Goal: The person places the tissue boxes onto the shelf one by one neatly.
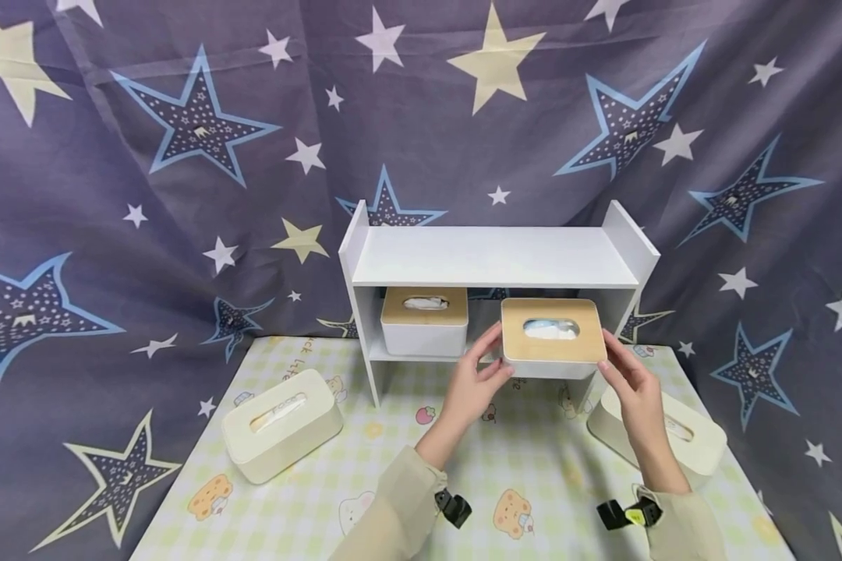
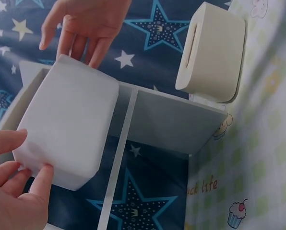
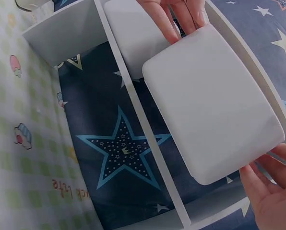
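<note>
Between both hands, a white tissue box with a wood-look lid point(image 1: 519, 321) is held up in front of the right half of a white shelf point(image 1: 494, 257). My left hand point(image 1: 468, 386) grips its left end, and my right hand point(image 1: 635, 389) grips the right end. Tissue shows in the lid's oval slot. From below, both wrist views show the box's plain white underside point(image 2: 68, 120). A similar wood-lidded tissue box point(image 1: 424, 331) sits on the lower shelf board at the left, beside the held one.
A cream tissue box point(image 1: 281, 436) lies angled on the checkered tablecloth point(image 1: 386, 460) at the left. Another cream tissue box point(image 1: 702, 444) stands at the right, partly behind my right hand and wrist. Starry curtains point(image 1: 421, 117) hang behind and at both sides.
</note>
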A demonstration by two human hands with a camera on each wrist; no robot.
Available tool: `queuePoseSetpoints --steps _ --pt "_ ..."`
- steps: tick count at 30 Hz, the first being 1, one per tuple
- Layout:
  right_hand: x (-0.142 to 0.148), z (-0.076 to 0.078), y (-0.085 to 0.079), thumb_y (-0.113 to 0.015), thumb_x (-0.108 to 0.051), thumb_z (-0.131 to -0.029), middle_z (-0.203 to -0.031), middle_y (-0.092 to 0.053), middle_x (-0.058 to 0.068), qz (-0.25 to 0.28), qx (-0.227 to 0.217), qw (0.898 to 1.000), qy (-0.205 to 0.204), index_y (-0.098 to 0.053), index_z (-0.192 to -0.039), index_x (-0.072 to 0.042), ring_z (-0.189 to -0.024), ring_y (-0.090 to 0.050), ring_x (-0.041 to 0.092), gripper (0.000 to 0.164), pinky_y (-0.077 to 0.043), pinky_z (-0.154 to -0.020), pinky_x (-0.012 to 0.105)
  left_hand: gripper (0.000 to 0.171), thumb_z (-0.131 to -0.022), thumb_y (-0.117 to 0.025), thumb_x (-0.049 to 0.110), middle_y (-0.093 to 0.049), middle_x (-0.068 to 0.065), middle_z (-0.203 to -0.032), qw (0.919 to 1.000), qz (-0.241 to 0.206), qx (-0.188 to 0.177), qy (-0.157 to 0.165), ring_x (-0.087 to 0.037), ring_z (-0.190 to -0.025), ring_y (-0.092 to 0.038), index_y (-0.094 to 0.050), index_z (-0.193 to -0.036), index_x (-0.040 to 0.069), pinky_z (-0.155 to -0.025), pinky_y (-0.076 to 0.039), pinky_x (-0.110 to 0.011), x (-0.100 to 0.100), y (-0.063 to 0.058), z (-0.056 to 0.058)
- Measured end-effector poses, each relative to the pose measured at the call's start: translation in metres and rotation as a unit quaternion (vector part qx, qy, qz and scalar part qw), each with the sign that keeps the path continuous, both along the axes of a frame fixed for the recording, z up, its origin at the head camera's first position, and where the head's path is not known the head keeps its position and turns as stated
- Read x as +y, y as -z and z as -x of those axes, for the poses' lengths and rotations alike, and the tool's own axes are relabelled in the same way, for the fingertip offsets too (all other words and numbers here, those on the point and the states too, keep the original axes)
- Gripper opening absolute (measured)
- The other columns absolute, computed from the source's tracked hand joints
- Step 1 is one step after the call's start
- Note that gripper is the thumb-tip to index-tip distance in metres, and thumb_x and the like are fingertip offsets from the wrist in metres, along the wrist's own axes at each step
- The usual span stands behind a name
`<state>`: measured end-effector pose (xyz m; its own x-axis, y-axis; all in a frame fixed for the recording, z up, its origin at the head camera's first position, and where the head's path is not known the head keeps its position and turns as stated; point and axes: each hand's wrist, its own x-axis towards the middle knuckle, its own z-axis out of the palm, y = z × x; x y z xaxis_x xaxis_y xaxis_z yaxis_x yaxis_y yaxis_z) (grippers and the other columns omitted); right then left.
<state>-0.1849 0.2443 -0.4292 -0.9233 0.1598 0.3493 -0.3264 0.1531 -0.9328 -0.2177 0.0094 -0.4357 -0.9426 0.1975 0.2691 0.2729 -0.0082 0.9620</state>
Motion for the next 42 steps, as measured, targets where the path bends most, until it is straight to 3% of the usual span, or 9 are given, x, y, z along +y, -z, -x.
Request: queuePoseSetpoints --steps 3,7,15,21,31,42 --pt "-0.003 0.01 -0.003 -0.054 -0.014 -0.103 -0.154 -0.045 0.017 0.013 -0.008 1.0 0.001 -0.042 -0.149 0.002 -0.121 -0.052 -0.012 0.05 -0.043 -0.1 0.001 0.068 -0.09 -0.065 -0.005 -0.038 -0.005 -0.16 1.0 0.004 0.003 -0.006 -0.029 -0.142 -0.045 -0.043 -0.151 0.014 -0.112 -0.047 -0.032 0.003 0.0 0.008" --pt "-0.006 0.022 -0.004 -0.053 -0.013 -0.103 -0.156 -0.038 0.025 0.039 -0.032 0.999 0.003 -0.04 -0.15 0.001 -0.121 -0.051 -0.011 0.051 -0.042 -0.099 0.001 0.069 -0.09 -0.059 -0.011 -0.036 -0.009 -0.16 1.0 0.006 0.0 -0.007 -0.029 -0.144 -0.042 -0.039 -0.153 0.011 -0.114 -0.045 -0.032 0.007 0.001 0.017" --pt "-0.008 0.04 -0.001 -0.051 -0.019 -0.104 -0.162 -0.032 0.017 0.077 -0.088 0.993 -0.008 -0.034 -0.154 -0.002 -0.145 -0.039 0.012 0.056 -0.04 -0.109 0.006 0.07 -0.09 -0.055 -0.013 -0.037 -0.016 -0.159 0.9994 0.025 -0.017 -0.016 -0.032 -0.144 -0.041 -0.035 -0.154 0.009 -0.115 -0.044 -0.031 0.011 0.004 0.033" --pt "-0.01 0.049 0.002 -0.05 -0.014 -0.103 -0.163 -0.027 0.017 0.102 -0.101 0.99 -0.013 -0.03 -0.155 0.0 -0.152 -0.028 0.025 0.057 -0.035 -0.119 0.016 0.071 -0.091 -0.054 -0.012 -0.035 -0.013 -0.16 0.9991 0.034 -0.019 -0.015 -0.03 -0.144 -0.042 -0.034 -0.155 0.011 -0.115 -0.043 -0.029 0.012 0.008 0.042" --pt "-0.01 0.059 0.003 -0.05 -0.015 -0.103 -0.164 -0.026 0.014 0.049 -0.108 0.993 -0.01 -0.026 -0.157 -0.005 -0.152 -0.027 0.026 0.06 -0.035 -0.115 0.009 0.077 -0.093 -0.056 -0.008 -0.026 -0.013 -0.164 0.997 0.058 -0.046 -0.023 -0.035 -0.14 -0.047 -0.028 -0.158 0.022 -0.113 -0.046 -0.03 0.016 0.011 0.043" --pt "-0.007 0.062 0.007 -0.049 -0.012 -0.104 -0.166 -0.018 0.011 0.025 -0.102 0.994 -0.031 -0.019 -0.159 -0.009 -0.154 -0.019 0.029 0.063 -0.03 -0.118 0.008 0.076 -0.094 -0.054 -0.008 -0.024 -0.013 -0.165 0.9976 0.061 -0.028 -0.015 -0.036 -0.14 -0.046 -0.026 -0.159 0.02 -0.116 -0.043 -0.034 0.018 0.018 0.045"
